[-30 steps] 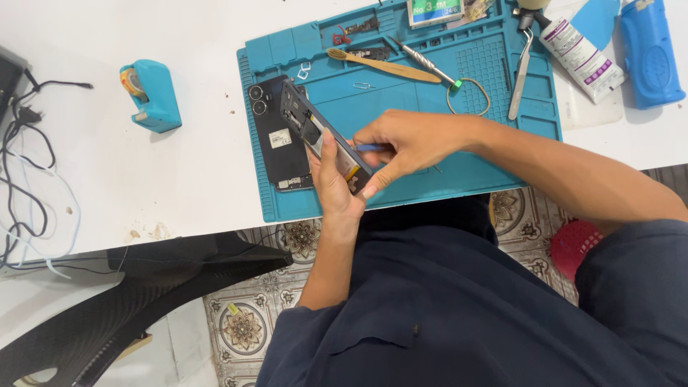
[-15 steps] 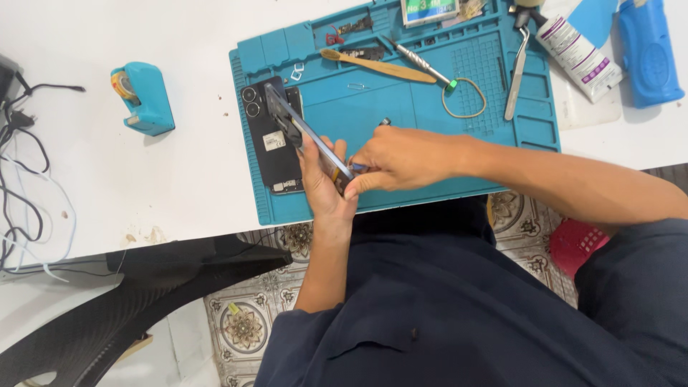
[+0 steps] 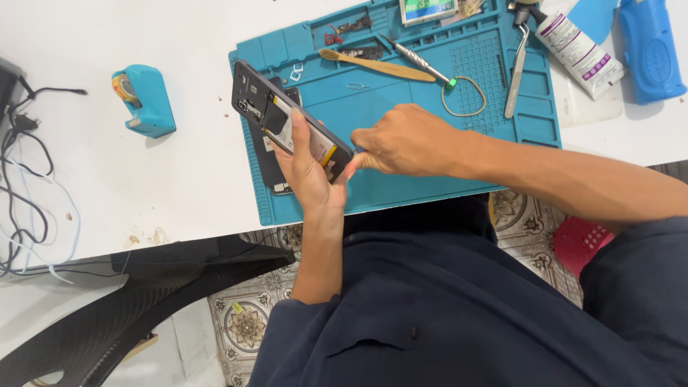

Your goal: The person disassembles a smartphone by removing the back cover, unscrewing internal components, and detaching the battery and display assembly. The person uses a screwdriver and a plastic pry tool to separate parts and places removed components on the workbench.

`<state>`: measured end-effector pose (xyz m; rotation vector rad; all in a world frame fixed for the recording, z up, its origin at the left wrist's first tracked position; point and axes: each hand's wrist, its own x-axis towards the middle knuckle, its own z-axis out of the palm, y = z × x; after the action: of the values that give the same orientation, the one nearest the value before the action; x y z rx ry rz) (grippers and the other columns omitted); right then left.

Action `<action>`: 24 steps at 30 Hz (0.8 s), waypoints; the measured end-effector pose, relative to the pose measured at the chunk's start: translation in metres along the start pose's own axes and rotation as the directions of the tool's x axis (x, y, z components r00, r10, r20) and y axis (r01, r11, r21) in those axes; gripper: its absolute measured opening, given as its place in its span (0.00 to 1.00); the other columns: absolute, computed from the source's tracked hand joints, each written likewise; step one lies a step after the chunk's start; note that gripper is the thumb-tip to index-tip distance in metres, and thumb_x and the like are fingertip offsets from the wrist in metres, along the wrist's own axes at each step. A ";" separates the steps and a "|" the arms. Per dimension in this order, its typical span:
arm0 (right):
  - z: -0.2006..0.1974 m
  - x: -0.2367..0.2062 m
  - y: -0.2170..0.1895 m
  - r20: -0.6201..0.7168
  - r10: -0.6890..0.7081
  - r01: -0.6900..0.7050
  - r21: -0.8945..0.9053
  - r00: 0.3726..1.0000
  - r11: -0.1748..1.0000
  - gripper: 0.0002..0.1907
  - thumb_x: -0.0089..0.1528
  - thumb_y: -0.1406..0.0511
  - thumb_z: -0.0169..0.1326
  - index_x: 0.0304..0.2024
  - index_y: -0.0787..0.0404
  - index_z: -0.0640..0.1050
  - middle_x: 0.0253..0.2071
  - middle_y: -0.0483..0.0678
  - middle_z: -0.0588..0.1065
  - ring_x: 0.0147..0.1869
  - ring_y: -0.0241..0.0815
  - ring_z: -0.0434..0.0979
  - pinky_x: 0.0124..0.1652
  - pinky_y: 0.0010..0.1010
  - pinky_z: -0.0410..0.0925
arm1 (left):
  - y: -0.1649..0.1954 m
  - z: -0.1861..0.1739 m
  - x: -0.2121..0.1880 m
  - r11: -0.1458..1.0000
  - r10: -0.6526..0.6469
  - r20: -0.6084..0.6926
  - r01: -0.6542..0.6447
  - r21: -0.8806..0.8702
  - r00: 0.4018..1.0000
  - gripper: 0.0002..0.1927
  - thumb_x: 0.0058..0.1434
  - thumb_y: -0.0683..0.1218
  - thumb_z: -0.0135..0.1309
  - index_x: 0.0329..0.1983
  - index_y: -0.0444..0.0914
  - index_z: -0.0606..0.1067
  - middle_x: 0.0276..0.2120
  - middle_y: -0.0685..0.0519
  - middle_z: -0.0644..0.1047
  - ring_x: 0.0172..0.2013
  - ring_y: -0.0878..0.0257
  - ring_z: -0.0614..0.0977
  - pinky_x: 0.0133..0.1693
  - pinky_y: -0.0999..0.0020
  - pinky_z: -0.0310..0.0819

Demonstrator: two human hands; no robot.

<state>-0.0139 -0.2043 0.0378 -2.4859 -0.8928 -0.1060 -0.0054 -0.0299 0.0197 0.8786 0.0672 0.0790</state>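
My left hand (image 3: pixel 309 166) grips an opened black smartphone (image 3: pixel 281 120), tilted on its edge above the left part of a teal repair mat (image 3: pixel 430 154). The phone's insides show, with a silver battery and a yellow strip. My right hand (image 3: pixel 405 140) is pinched at the phone's lower end, fingertips touching its corner; whatever small thing it holds there is hidden. A second dark phone part (image 3: pixel 269 168) lies flat on the mat under the held phone.
On the mat lie a wooden brush (image 3: pixel 380 66), a metal pick (image 3: pixel 419 61), a wire loop (image 3: pixel 466 97) and tweezers (image 3: pixel 514 72). A white tube (image 3: pixel 573 54) and a blue bottle (image 3: pixel 648 50) sit at right. A teal tape dispenser (image 3: pixel 147 100) and black cables (image 3: pixel 25 186) lie left.
The phone has been lifted off the mat and tilted up on its edge in my left hand. My right hand has stayed pinched at its lower end.
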 end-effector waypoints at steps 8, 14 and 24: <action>-0.002 -0.004 0.003 -0.234 -0.038 0.060 0.085 0.971 0.995 0.22 0.62 0.51 0.60 0.31 0.62 0.71 0.16 0.51 0.68 0.20 0.55 0.71 0.23 0.42 0.63 | 0.010 0.029 0.001 0.997 0.069 0.013 -0.069 -0.024 0.998 0.14 0.70 0.50 0.57 0.50 0.39 0.68 0.34 0.56 0.73 0.31 0.72 0.77 0.30 0.76 0.78; -0.007 -0.005 0.009 -0.338 -0.091 0.125 0.080 0.937 0.989 0.23 0.61 0.52 0.61 0.32 0.63 0.69 0.17 0.50 0.68 0.22 0.52 0.72 0.23 0.40 0.62 | 0.009 0.044 0.004 0.989 0.127 0.015 -0.125 -0.081 0.992 0.15 0.70 0.47 0.58 0.53 0.39 0.68 0.39 0.55 0.74 0.37 0.71 0.78 0.38 0.74 0.79; -0.008 -0.005 0.023 -0.417 -0.049 0.149 0.210 0.908 0.966 0.16 0.71 0.56 0.52 0.37 0.63 0.72 0.19 0.51 0.69 0.24 0.53 0.73 0.25 0.39 0.63 | -0.007 0.061 0.009 0.953 0.270 -0.006 -0.268 -0.144 0.963 0.19 0.71 0.48 0.59 0.57 0.37 0.66 0.41 0.54 0.73 0.40 0.69 0.78 0.39 0.73 0.79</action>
<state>-0.0028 -0.2262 0.0336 -2.0838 -0.7966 -0.5064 0.0091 -0.0800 0.0530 0.7401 -0.0711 0.3293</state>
